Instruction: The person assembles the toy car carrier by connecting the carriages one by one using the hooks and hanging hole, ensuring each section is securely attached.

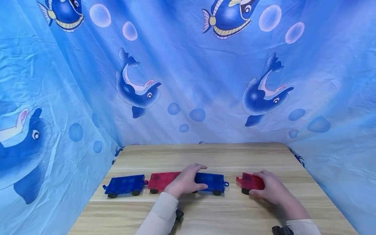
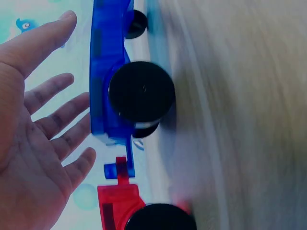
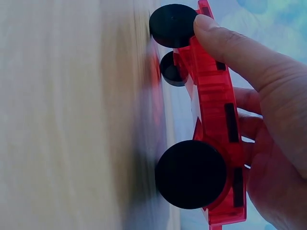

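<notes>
My right hand (image 1: pixel 271 188) grips a red translucent toy train car (image 1: pixel 252 181) by its sides, thumb near a black wheel (image 3: pixel 172 25) in the right wrist view. My left hand (image 1: pixel 187 179) hovers over the joint between a red car (image 1: pixel 161 180) and a blue car (image 1: pixel 212 182). Its fingers are spread beside the blue car in the left wrist view, holding nothing. There, this blue car (image 2: pixel 108 72) links to the red one (image 2: pixel 117 196). The blue car's ring (image 1: pixel 226 184) and the gripped car's hook (image 1: pixel 238 179) face each other across a gap.
Another blue car (image 1: pixel 125 185) stands at the row's left end, its coupling meeting the red car's. All stand on a wood-grain table (image 1: pixel 205 156). A blue curtain (image 1: pixel 188 81) printed with dolphins and fish hangs behind and along both sides.
</notes>
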`<action>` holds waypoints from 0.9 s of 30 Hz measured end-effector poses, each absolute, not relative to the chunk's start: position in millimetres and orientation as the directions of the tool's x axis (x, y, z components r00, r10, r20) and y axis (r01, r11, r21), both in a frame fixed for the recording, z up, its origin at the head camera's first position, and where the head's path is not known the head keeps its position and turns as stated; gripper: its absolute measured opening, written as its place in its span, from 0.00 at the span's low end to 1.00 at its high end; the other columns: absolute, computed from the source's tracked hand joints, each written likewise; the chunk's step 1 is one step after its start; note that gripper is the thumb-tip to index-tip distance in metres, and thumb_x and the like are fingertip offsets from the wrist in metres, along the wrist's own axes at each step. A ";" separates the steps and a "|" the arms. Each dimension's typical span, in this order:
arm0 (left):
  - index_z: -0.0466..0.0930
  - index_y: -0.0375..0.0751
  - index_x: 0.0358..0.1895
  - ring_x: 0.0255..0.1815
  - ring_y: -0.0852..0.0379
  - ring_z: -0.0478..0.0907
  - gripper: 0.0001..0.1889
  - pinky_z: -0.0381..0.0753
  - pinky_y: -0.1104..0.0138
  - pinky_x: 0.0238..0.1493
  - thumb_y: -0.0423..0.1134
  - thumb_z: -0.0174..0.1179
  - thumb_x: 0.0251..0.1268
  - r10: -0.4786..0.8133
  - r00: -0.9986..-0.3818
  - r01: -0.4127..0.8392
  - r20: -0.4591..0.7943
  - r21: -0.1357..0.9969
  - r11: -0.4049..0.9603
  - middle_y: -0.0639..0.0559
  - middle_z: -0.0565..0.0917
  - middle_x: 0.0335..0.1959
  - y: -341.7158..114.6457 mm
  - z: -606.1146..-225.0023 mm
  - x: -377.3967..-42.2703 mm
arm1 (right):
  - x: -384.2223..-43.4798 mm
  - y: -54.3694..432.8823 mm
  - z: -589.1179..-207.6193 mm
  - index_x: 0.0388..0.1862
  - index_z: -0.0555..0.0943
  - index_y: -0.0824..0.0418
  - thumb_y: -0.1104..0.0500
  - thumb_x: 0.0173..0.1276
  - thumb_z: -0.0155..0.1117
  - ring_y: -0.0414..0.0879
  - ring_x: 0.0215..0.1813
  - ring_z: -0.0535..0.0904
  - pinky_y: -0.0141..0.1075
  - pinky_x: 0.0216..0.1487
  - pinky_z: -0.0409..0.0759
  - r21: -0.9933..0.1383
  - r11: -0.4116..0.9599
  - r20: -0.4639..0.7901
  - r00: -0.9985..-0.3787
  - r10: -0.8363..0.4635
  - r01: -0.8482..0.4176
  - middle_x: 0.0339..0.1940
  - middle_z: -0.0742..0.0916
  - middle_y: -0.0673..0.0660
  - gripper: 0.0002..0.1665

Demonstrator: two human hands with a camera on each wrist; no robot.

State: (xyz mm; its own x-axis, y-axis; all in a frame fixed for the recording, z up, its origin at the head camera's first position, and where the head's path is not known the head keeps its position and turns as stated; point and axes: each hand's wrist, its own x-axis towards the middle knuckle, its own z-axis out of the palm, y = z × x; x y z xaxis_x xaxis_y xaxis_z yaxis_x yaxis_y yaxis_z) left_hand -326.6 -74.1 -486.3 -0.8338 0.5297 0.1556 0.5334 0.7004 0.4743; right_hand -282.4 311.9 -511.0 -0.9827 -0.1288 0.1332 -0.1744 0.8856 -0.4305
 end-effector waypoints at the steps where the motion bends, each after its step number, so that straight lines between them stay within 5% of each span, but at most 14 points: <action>1: 0.73 0.57 0.75 0.72 0.51 0.71 0.38 0.78 0.50 0.67 0.58 0.75 0.61 0.529 -0.835 0.532 0.154 0.476 0.701 0.57 0.75 0.71 -73.5 -487.0 -325.9 | -282.7 310.7 -511.5 0.67 0.81 0.61 0.32 0.48 0.85 0.57 0.56 0.78 0.58 0.53 0.82 -0.429 0.886 0.136 -0.982 -0.130 -0.176 0.57 0.84 0.59 0.54; 27: 0.72 0.55 0.76 0.71 0.49 0.72 0.41 0.78 0.51 0.66 0.52 0.79 0.59 0.572 -0.813 0.570 0.111 0.359 0.739 0.50 0.76 0.70 -61.0 -497.8 -322.7 | -279.3 302.2 -511.5 0.69 0.80 0.59 0.34 0.46 0.86 0.56 0.58 0.78 0.58 0.54 0.82 -0.465 0.869 0.126 -0.984 -0.126 -0.170 0.58 0.84 0.57 0.55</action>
